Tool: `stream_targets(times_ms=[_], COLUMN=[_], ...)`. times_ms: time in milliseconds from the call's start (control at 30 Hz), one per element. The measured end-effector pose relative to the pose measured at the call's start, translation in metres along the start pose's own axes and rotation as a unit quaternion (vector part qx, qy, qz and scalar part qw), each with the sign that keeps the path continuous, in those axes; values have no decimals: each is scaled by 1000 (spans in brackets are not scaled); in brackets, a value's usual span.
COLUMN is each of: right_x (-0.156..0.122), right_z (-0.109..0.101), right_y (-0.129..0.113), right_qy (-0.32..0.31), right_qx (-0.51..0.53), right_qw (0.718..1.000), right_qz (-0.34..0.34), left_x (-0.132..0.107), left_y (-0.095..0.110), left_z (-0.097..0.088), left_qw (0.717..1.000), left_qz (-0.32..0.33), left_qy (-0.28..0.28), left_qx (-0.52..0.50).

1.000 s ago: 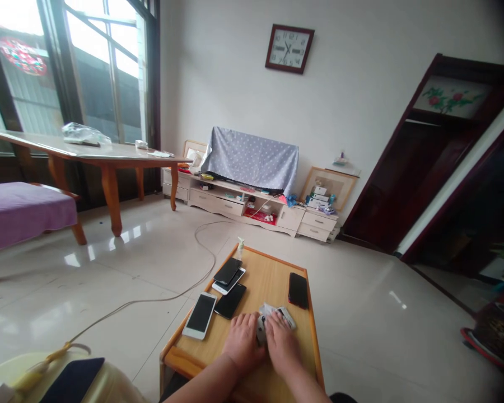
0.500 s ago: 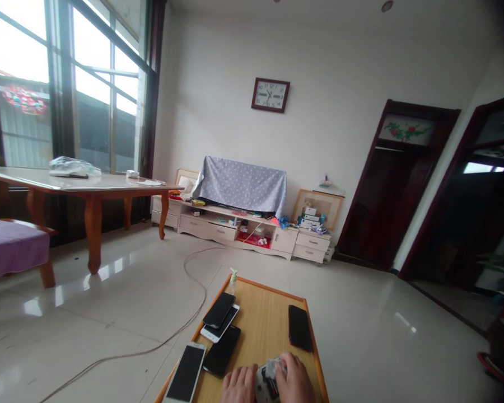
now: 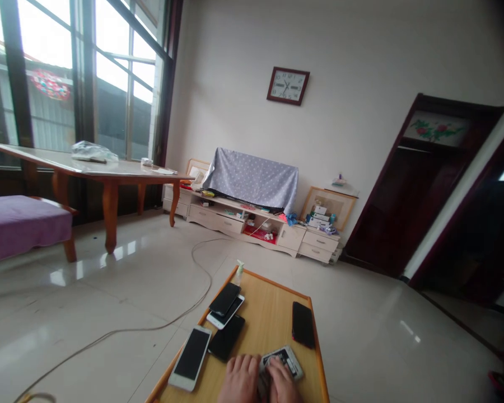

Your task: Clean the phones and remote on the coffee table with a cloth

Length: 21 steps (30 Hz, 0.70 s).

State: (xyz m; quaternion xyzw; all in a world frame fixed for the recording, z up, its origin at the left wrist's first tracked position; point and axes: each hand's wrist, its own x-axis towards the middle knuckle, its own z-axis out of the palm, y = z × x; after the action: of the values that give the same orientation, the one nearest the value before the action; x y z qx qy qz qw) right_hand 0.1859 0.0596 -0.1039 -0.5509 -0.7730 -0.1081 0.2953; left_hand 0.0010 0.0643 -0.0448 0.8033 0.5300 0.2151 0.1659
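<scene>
A pale-edged phone (image 3: 294, 362) with a dark, label-like panel lies face-on at the near end of the small wooden table. My right hand (image 3: 283, 385) rests over its lower left part, fingers curled down. Between my two hands a bit of crumpled greyish cloth (image 3: 264, 385) shows, pinched under the right fingers. My left hand (image 3: 240, 378) is beside it, fingers bent and held together. Its fingertips touch the left side of the cloth area; what they grip is hidden.
Several phones lie on the wooden table (image 3: 269, 291): a white one (image 3: 192, 358), a black one (image 3: 227, 338), a stacked pair (image 3: 225, 299), and a black one (image 3: 303, 324) at the right edge. A pump bottle (image 3: 239, 271) stands at the far corner. A cable (image 3: 121, 331) crosses the floor.
My hands have come closer together. The right hand has shifted left and down off the phone, so more of its dark panel shows at the right. The view has turned slightly left.
</scene>
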Motion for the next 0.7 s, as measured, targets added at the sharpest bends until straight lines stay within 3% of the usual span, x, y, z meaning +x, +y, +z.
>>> stream_targets(times_ms=[167,500,700], right_x=[1,28,54], right_z=[10,22,8], right_y=[19,23,15], right_qy=[-45,-11,6], right_qx=[26,78,84], right_qw=[998,997,996], right_qz=[-36,-10,15], left_x=[-2,22,37], left_y=[13,10,12], left_z=[-22,-20,-22], left_qw=[999,999,999], left_qz=[-15,-30,-30], left_qy=[-23,-26,-5], left_qx=[-27,-18,-13])
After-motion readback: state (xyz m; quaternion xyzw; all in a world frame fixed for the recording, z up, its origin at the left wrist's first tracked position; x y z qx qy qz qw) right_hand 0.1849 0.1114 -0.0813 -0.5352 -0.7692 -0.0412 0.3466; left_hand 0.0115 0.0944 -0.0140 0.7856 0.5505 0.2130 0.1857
